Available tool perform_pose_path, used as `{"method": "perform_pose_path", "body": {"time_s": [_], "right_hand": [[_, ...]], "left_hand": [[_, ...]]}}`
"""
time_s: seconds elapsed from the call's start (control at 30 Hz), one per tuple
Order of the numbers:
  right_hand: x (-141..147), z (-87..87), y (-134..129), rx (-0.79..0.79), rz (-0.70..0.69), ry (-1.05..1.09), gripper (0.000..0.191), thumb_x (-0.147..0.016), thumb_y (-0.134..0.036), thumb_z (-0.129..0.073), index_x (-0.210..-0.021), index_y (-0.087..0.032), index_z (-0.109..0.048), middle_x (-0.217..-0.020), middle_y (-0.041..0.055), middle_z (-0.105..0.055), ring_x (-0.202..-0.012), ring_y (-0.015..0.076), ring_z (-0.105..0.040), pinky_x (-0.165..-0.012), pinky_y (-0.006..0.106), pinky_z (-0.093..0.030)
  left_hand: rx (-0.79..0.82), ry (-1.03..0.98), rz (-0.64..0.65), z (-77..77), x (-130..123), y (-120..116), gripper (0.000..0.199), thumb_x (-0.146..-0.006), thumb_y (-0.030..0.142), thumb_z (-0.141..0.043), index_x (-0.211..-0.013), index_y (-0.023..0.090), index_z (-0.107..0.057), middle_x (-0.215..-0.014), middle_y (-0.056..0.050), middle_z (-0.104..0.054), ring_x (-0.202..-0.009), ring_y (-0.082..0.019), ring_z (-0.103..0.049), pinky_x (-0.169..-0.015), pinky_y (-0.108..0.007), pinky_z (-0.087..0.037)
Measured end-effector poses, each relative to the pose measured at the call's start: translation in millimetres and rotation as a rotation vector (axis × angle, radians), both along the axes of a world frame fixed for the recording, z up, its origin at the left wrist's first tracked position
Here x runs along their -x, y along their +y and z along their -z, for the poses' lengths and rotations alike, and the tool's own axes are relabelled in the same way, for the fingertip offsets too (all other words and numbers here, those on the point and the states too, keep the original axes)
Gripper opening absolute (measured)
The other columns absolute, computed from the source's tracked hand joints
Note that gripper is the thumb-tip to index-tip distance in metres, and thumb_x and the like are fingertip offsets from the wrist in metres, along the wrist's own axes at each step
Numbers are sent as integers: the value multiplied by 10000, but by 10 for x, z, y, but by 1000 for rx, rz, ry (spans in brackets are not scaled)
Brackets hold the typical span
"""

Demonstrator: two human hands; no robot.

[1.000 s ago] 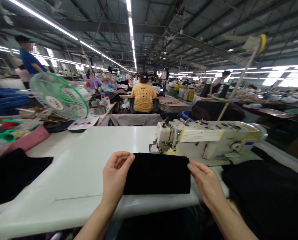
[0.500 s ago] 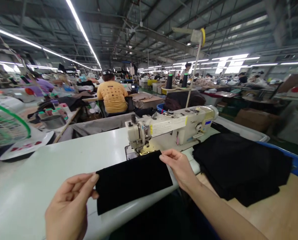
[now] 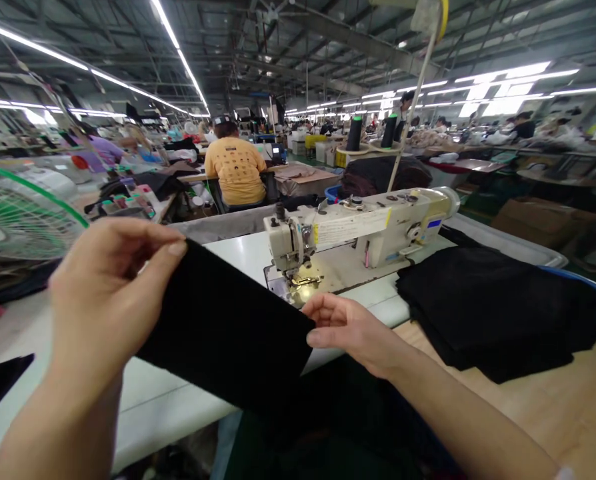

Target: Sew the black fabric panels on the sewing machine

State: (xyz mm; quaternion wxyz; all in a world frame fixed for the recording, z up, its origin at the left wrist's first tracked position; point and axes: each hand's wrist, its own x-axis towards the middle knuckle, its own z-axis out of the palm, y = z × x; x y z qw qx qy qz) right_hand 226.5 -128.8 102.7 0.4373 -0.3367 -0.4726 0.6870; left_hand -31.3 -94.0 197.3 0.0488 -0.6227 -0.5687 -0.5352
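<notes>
A rectangular piece of black fabric [image 3: 223, 327] hangs stretched between my two hands, above the front edge of the white sewing table [image 3: 178, 393]. My left hand [image 3: 113, 287] pinches its upper left corner between thumb and fingers, held high and close. At the upper right corner, my right hand [image 3: 348, 330] grips it the same way, lower down. Behind the fabric stands a cream industrial sewing machine [image 3: 358, 233], its needle area lit yellow and apart from the cloth. The fabric slopes down to the right.
A stack of black fabric pieces [image 3: 498, 307] lies on a wooden surface [image 3: 538, 407] at the right. Another black piece [image 3: 1, 383] rests at the far left. A green-rimmed fan [image 3: 28, 213] stands left; a person in a yellow shirt [image 3: 235, 167] sits ahead.
My left hand has risen and come closer, tilting the fabric from sloping up rightward to sloping down rightward. My right hand is slightly left and lower. The view has shifted down and left.
</notes>
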Motion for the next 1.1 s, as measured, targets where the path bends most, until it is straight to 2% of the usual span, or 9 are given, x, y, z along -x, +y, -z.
{"method": "perform_pose_path", "body": {"time_s": [0.07,0.13,0.2,0.27,0.4,0.5,0.7,0.93,1.1], "right_hand": [[65,84,19,86,48,28,321,-600,-253,-856,-862,-196,-680,-772,-28,-665,-702,121,-590,-693,258,-476],[125,245,73,180,118,31,300,-580,-274,-858,-785,-185,-658,-705,-37,-640,-636,106,-563,-663,258,-470],[172,461,146,211,199,-49,275,-578,-287,-832,-729,-182,-628,-686,-35,-627,-620,105,-555,-652,263,-471],[203,687,213,172,276,-176,231,-590,-285,-780,-686,-185,-595,-657,-32,-611,-605,112,-547,-628,270,-463],[197,981,247,92,368,-309,252,-580,-216,-712,-758,-224,-534,-625,-74,-542,-573,124,-505,-559,266,-427],[122,1028,197,-46,374,-389,332,-612,-164,-694,-885,-244,-523,-683,-88,-532,-622,128,-506,-617,273,-444],[-110,1031,175,-464,136,-703,61,-831,-184,-628,-846,-225,-586,-759,-28,-600,-727,148,-577,-728,302,-481],[-292,1047,268,-1180,3,-1017,213,-935,-73,-454,-1000,-192,-618,-895,80,-669,-845,211,-613,-765,355,-514],[-276,1068,174,-1353,55,-1197,200,-927,-64,-483,-956,-188,-637,-935,83,-682,-860,225,-604,-734,358,-490]], "left_hand": [[104,55,218,-41,59,333,401,-750,483,-613,-922,121,-640,-815,77,-641,-744,-80,-601,-818,-289,-458],[330,69,420,87,97,698,372,-751,429,-599,-917,98,-630,-742,69,-627,-684,-69,-572,-767,-260,-432],[560,110,536,380,75,1024,285,-721,356,-606,-866,112,-637,-646,51,-609,-617,-91,-553,-696,-246,-417],[653,127,569,786,-16,1248,144,-649,280,-642,-738,168,-625,-554,39,-586,-555,-134,-544,-620,-261,-414],[616,81,574,1575,-268,1340,27,-670,220,-606,-691,221,-590,-642,-8,-636,-653,-198,-594,-687,-318,-442],[564,27,572,1892,-358,1281,53,-743,248,-564,-779,223,-593,-766,-35,-657,-753,-215,-608,-765,-335,-450],[543,-21,579,1997,-325,1306,53,-727,256,-598,-754,221,-570,-709,-6,-589,-685,-187,-540,-714,-315,-430],[561,-51,607,1990,-310,1288,91,-680,190,-571,-763,217,-594,-695,6,-617,-645,-165,-552,-665,-292,-445],[598,-36,571,1946,-354,1279,37,-703,205,-561,-729,227,-546,-674,3,-612,-626,-169,-563,-632,-296,-449]]}}
